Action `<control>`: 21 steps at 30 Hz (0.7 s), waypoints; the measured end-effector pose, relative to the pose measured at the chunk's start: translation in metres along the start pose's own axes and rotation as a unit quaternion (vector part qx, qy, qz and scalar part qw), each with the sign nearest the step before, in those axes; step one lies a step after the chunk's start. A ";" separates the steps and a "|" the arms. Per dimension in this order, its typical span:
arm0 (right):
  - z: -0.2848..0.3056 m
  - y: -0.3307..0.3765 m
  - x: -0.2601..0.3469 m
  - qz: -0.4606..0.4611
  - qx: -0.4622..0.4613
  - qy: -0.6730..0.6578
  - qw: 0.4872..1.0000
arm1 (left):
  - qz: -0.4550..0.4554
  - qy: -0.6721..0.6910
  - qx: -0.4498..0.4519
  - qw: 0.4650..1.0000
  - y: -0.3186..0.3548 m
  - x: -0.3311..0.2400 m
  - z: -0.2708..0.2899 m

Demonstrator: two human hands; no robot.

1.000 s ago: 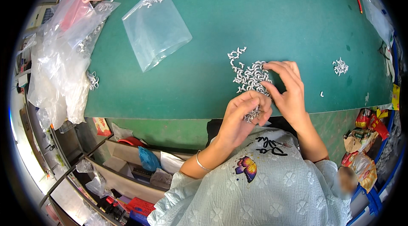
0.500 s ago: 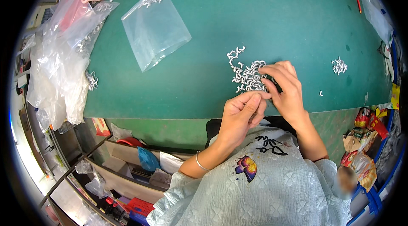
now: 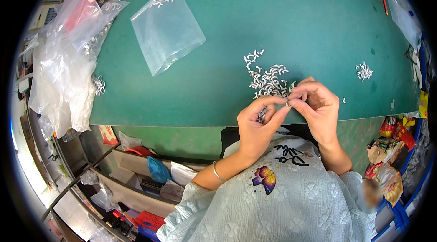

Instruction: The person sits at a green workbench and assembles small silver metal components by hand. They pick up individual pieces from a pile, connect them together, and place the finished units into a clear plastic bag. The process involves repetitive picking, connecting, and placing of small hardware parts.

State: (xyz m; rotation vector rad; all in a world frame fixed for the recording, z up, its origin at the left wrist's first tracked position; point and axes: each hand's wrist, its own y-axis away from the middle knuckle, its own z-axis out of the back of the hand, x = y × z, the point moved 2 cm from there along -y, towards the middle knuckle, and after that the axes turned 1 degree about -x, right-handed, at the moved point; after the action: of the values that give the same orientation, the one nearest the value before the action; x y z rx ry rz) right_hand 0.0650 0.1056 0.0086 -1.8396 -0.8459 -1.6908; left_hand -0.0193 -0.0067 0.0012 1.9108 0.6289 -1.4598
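Head view: left hand and right hand meet, thumbs and index fingers pinched on a small silver piece; left also cups loose parts. From there: main pile between 10 and 11 o'clock, small heap at 2.

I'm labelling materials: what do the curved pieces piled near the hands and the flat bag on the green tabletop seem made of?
Curved pieces: probably metal, shiny silver with bright glints, though coated plastic is possible.
Flat bag: likely glossy clear plastic film; the green tabletop shows through.
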 end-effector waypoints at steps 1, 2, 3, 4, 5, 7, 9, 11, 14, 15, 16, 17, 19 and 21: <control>0.001 0.001 0.000 0.001 0.001 0.000 1.000 | -0.008 -0.014 -0.004 1.000 0.000 0.001 0.001; 0.001 0.001 0.000 0.002 0.006 0.003 1.000 | -0.002 -0.005 -0.005 1.000 0.001 0.000 0.001; 0.002 0.001 -0.001 0.003 0.010 0.006 1.000 | 0.004 0.004 -0.006 1.000 0.001 0.000 0.001; 0.002 0.001 -0.001 0.003 0.014 0.010 1.000 | 0.010 0.013 -0.007 1.000 0.002 -0.001 0.001; 0.001 0.002 -0.001 0.002 0.012 0.004 1.000 | 0.022 0.019 -0.001 1.000 0.001 -0.001 0.001; 0.000 0.002 0.000 -0.002 0.006 -0.006 1.000 | 0.048 0.031 0.013 0.998 0.000 0.000 0.000; 0.002 0.002 -0.001 -0.008 -0.003 -0.010 1.000 | 0.216 0.237 0.066 0.945 -0.002 0.003 0.003; 0.005 0.000 -0.004 0.005 -0.029 0.026 0.999 | 0.305 0.368 0.099 0.873 -0.003 0.004 0.004; 0.020 -0.006 -0.005 0.041 -0.072 0.179 0.980 | 0.320 0.456 0.124 0.821 -0.004 0.009 0.006; 0.020 -0.009 -0.003 0.065 -0.062 0.235 0.968 | 0.318 0.475 0.134 0.809 -0.004 0.009 0.007; 0.020 -0.011 0.001 0.088 -0.051 0.290 0.952 | 0.315 0.494 0.145 0.797 -0.004 0.009 0.007; 0.020 -0.013 0.003 0.111 -0.042 0.344 0.932 | 0.296 0.479 0.149 0.813 -0.004 0.008 0.006; 0.020 -0.014 -0.002 0.141 -0.016 0.378 0.915 | 0.257 0.447 0.157 0.843 -0.005 0.003 0.003; 0.019 -0.014 -0.008 0.172 0.013 0.410 0.896 | 0.255 0.407 0.124 0.868 -0.005 -0.001 0.001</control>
State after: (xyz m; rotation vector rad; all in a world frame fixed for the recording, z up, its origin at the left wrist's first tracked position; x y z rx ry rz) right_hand 0.0674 0.1285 -0.0023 -0.9836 -0.1671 -1.9306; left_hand -0.0241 -0.0038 0.0006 2.6335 0.2321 -0.3677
